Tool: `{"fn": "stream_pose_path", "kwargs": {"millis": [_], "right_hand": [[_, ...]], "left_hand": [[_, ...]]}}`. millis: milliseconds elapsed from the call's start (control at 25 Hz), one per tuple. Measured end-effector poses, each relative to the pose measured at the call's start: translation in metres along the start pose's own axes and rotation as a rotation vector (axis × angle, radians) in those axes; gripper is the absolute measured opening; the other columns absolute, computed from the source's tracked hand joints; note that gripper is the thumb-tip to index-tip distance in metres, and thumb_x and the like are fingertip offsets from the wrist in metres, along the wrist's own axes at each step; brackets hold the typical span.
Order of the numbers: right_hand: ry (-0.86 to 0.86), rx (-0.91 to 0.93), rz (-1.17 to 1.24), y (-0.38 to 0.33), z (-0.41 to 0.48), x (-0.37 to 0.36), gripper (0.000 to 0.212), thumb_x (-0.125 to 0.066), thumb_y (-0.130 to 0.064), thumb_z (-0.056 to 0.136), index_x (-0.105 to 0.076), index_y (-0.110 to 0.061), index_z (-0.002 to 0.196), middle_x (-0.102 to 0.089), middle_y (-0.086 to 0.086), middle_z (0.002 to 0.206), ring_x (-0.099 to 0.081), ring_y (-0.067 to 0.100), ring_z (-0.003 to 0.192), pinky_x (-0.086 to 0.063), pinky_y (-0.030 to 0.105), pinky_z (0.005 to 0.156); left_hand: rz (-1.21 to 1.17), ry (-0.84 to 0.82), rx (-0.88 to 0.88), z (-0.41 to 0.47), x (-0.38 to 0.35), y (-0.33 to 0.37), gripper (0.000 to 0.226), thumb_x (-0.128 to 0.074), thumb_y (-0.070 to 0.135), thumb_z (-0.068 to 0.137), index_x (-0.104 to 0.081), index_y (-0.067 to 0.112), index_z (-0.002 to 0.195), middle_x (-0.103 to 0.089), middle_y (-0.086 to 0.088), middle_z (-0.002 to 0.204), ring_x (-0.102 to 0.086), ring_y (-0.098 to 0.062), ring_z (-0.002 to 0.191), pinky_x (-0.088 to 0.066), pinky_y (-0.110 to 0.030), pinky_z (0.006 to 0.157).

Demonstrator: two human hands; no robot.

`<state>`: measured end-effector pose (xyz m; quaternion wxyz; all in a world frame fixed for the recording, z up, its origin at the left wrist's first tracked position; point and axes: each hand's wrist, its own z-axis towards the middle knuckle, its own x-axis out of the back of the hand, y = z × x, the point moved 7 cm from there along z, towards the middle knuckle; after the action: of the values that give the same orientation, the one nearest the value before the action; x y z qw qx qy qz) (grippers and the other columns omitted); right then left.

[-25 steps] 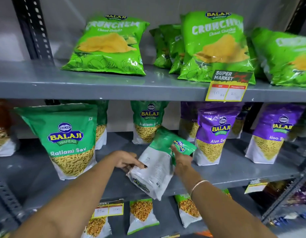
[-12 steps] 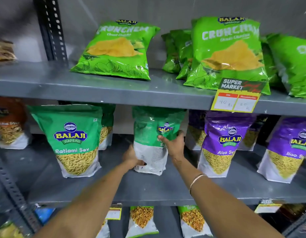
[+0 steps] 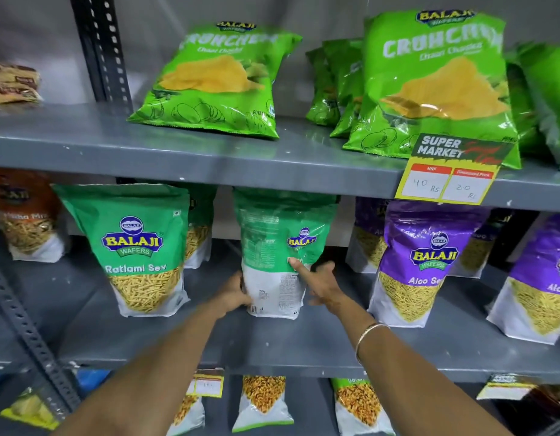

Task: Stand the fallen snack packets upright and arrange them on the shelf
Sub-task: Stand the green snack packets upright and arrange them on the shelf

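Observation:
A green and white Ratlami Sev packet (image 3: 274, 247) stands upright on the middle grey shelf (image 3: 272, 344), its back label facing me. My left hand (image 3: 233, 294) grips its lower left edge. My right hand (image 3: 319, 281) presses its lower right side, thumb on the back panel and fingers spread around the edge. Another Ratlami Sev packet (image 3: 137, 247) stands upright to the left, front facing me. Purple Aloo Sev packets (image 3: 420, 262) stand upright to the right.
Bright green Crunchem chip bags (image 3: 215, 86) lean back on the top shelf, beside a yellow price tag (image 3: 445, 177). An orange packet (image 3: 23, 215) stands at far left. More packets (image 3: 263, 404) stand on the shelf below. A perforated upright post (image 3: 27, 335) runs down the left.
The packet went from tilted and lifted in both hands to standing upright on the shelf, then was pushed slightly further back. The camera moved closer.

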<state>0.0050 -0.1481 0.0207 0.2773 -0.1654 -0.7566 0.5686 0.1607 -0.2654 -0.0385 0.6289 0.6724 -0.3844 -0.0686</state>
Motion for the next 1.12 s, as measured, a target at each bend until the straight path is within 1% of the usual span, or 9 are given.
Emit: {"fn": "stream_pose_path", "kwargs": {"millis": [80,160,320,400,520,640,720,960,1120], "right_hand": [[-0.134,-0.192,0.014,0.019,-0.003,-0.009,0.073,-0.062,-0.061,0.071,-0.028,-0.009,0.11,-0.046,0.004,0.1,-0.061,0.022,0.078,-0.057,0.032,0.052],[-0.174,-0.207,0.078,0.027,0.001,-0.011,0.068,-0.059,-0.06,0.074,-0.036,-0.007,0.109,-0.049,0.008,0.096,-0.058,0.018,0.062,-0.056,0.032,0.056],[-0.25,-0.081,0.001,0.031,0.008,-0.01,0.008,-0.051,-0.026,0.09,-0.047,-0.021,0.094,-0.051,0.0,0.089,-0.051,0.007,0.068,-0.043,0.024,0.061],[-0.32,-0.034,-0.108,0.03,0.002,-0.007,0.035,-0.052,-0.004,0.086,-0.042,-0.027,0.11,-0.049,-0.006,0.092,-0.047,0.005,0.076,-0.038,0.021,0.061],[-0.444,0.048,-0.223,0.029,-0.012,-0.012,0.072,-0.067,0.003,0.076,-0.03,-0.029,0.129,-0.05,-0.012,0.101,-0.049,0.011,0.102,-0.044,0.019,0.071],[-0.374,0.125,-0.211,0.03,-0.015,-0.016,0.081,-0.079,0.002,0.065,-0.027,-0.019,0.124,-0.049,-0.004,0.116,-0.048,0.014,0.115,-0.046,0.01,0.077],[-0.276,0.14,-0.172,0.037,-0.009,-0.017,0.079,-0.081,0.003,0.062,-0.024,-0.012,0.115,-0.046,0.003,0.117,-0.049,0.019,0.116,-0.044,0.021,0.085],[-0.203,0.182,-0.211,0.043,0.018,-0.001,0.091,-0.08,-0.008,0.042,-0.041,-0.008,0.125,-0.058,0.018,0.123,-0.054,0.032,0.116,-0.045,0.045,0.102],[-0.063,0.163,-0.265,0.041,0.031,0.023,0.095,-0.075,-0.002,0.044,-0.041,-0.004,0.133,-0.06,0.012,0.122,-0.054,0.026,0.117,-0.047,0.04,0.101]], "left_hand": [[0.044,-0.056,0.003,0.0,0.008,0.003,0.045,-0.053,-0.019,0.07,-0.054,-0.001,0.111,-0.061,-0.007,0.091,-0.055,-0.018,0.083,-0.044,-0.021,0.06],[0.023,-0.112,0.009,0.001,0.015,0.002,0.03,-0.052,-0.019,0.076,-0.059,0.005,0.093,-0.06,-0.005,0.083,-0.057,-0.012,0.074,-0.05,-0.015,0.058],[0.019,-0.189,0.066,-0.009,0.009,0.002,0.046,-0.058,-0.013,0.079,-0.048,0.001,0.122,-0.06,-0.003,0.075,-0.064,-0.007,0.061,-0.055,-0.02,0.057],[0.103,-0.128,-0.006,-0.012,0.002,0.017,0.062,-0.067,-0.007,0.075,-0.042,0.001,0.131,-0.058,0.0,0.094,-0.056,-0.012,0.089,-0.049,-0.029,0.08],[0.076,-0.083,-0.071,-0.009,-0.014,0.029,0.097,-0.074,-0.004,0.069,-0.016,0.007,0.146,-0.038,0.0,0.138,-0.033,-0.01,0.13,-0.027,-0.017,0.097],[0.009,-0.113,-0.079,-0.002,-0.028,0.03,0.129,-0.086,0.013,0.049,-0.004,0.018,0.148,-0.029,-0.006,0.153,-0.032,-0.017,0.137,-0.031,-0.03,0.112],[0.119,-0.101,-0.039,-0.001,-0.028,0.032,0.139,-0.088,0.036,0.034,-0.007,0.028,0.147,-0.028,-0.01,0.153,-0.029,-0.026,0.14,-0.03,-0.045,0.115],[0.112,-0.123,0.036,0.001,-0.017,0.037,0.087,-0.079,0.008,0.062,-0.03,0.007,0.134,-0.04,-0.014,0.139,-0.039,-0.026,0.128,-0.033,-0.035,0.111],[0.077,-0.078,0.006,-0.002,-0.015,0.037,0.063,-0.071,-0.003,0.072,-0.035,0.009,0.122,-0.055,-0.004,0.091,-0.052,-0.011,0.084,-0.048,-0.027,0.079]]}}
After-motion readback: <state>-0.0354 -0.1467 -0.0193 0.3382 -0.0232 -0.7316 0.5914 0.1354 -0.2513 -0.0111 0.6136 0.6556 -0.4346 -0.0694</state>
